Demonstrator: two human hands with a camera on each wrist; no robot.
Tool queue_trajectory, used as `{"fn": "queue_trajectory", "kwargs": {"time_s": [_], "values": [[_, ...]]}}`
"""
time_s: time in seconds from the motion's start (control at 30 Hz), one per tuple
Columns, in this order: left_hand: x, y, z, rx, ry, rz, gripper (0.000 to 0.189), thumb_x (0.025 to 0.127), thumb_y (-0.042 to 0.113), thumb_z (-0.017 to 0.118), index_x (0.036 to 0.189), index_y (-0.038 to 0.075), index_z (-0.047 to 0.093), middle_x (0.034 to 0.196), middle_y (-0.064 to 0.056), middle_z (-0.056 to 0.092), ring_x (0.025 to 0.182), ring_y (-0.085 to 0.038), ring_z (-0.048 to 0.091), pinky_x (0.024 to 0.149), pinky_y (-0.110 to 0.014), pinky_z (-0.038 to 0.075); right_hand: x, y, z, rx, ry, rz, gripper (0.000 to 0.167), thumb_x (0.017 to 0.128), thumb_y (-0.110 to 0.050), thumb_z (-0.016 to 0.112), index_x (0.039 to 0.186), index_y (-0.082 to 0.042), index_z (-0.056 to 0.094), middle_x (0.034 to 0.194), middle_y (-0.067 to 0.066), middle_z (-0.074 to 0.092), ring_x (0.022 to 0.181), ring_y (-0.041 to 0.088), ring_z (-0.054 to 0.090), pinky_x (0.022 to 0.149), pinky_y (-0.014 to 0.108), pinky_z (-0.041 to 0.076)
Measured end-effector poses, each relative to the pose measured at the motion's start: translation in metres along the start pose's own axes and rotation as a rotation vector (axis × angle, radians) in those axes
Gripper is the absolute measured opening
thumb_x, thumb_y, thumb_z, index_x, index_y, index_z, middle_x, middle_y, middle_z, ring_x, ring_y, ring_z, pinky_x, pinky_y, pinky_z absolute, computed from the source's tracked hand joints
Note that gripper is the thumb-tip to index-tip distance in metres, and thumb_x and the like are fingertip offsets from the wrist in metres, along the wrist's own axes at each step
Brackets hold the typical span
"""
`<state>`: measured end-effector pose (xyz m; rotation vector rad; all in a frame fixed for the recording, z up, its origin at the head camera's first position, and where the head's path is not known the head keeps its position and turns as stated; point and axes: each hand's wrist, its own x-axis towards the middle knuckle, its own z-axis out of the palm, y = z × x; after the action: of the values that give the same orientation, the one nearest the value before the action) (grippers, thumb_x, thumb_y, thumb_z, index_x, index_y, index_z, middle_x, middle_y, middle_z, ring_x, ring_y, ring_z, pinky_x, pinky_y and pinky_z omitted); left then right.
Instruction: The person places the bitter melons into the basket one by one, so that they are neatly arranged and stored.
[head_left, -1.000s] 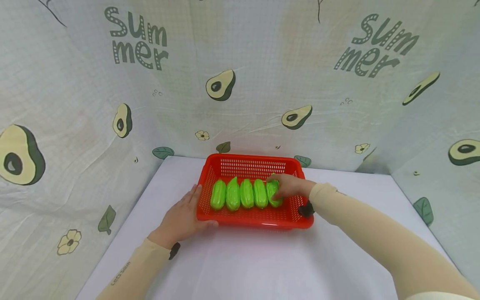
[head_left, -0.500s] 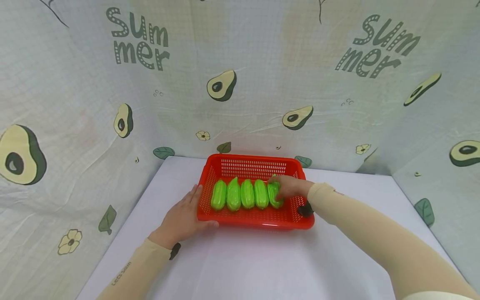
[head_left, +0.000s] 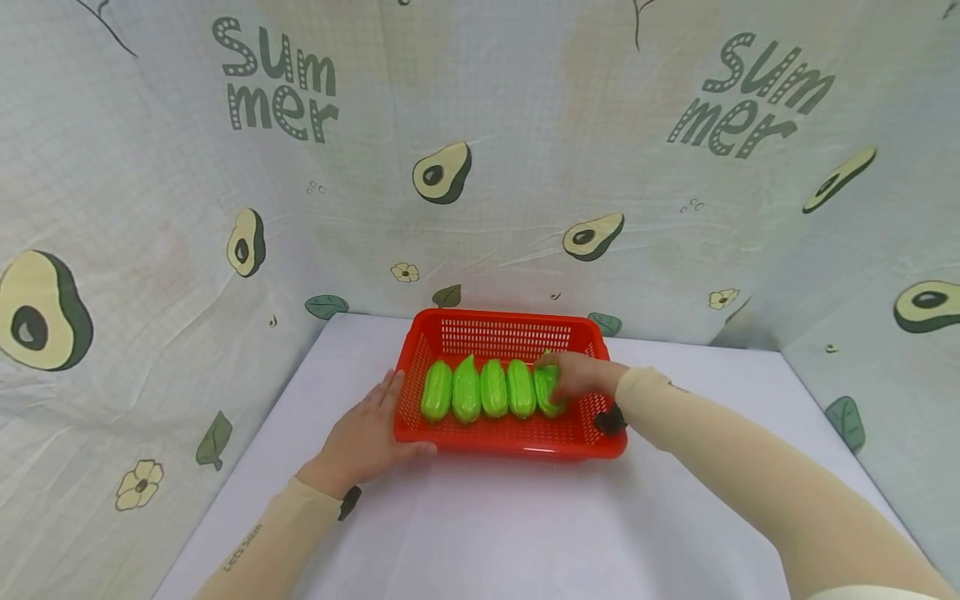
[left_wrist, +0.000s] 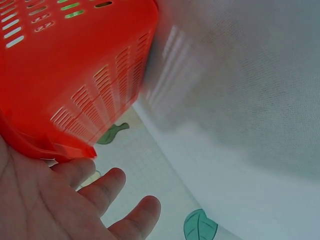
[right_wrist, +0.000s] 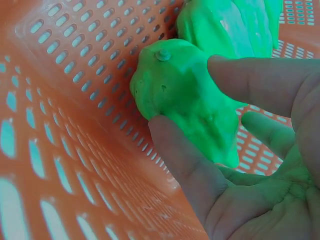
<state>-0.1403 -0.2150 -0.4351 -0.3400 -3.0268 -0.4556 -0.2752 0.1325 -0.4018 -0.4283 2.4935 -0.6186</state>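
A red perforated plastic basket (head_left: 510, 446) stands on the table with a row of bright green, ribbed, long vegetables (head_left: 466, 390) inside. My right hand (head_left: 581, 375) reaches over its right side and grips the rightmost green vegetable (right_wrist: 175, 75). In the right wrist view, thumb and index finger lie on opposite sides of this lumpy vegetable, near a small stem nub; it lies at the basket floor. My left hand (head_left: 360, 442) rests against the basket's left side, fingers straight along it and thumb at the front left corner. The left wrist view shows the rim at the palm.
Beneath the basket is a white table (head_left: 487, 533). A cloth (head_left: 517, 167) printed with avocados, leaves and lettering hangs behind it and along both sides. Several more green vegetables (right_wrist: 235, 25) lie left of the gripped one.
My right hand has shifted very slightly in place, its fingers staying around the rightmost vegetable. Left hand, basket and the other vegetables stay where they were.
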Motion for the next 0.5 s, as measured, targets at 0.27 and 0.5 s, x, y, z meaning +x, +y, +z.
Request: {"fn": "queue_trajectory", "kwargs": {"time_s": [0.27,0.5], "values": [[0.0,0.001,-0.001,0.006,-0.011,0.003,0.133,0.069,0.091,0.054,0.158,0.0,0.017,0.161,-0.021,0.023,0.142,-0.042,0.033,0.106,-0.054,0.041,-0.008,-0.002,-0.006,-0.026,0.016,-0.029,0.069,0.084,-0.015,0.08,0.146,-0.013,0.05,0.132,0.012,0.057,0.115,0.03,0.053,0.091,0.046,0.054],[-0.001,0.0,-0.004,0.016,-0.022,0.02,0.132,0.07,0.09,0.053,0.157,-0.002,0.016,0.161,-0.022,0.023,0.143,-0.042,0.03,0.108,-0.055,0.037,-0.018,-0.008,-0.019,-0.04,0.041,-0.068,0.071,0.086,-0.017,0.08,0.149,-0.013,0.047,0.14,0.016,0.053,0.115,0.03,0.053,0.083,0.039,0.057]]}}
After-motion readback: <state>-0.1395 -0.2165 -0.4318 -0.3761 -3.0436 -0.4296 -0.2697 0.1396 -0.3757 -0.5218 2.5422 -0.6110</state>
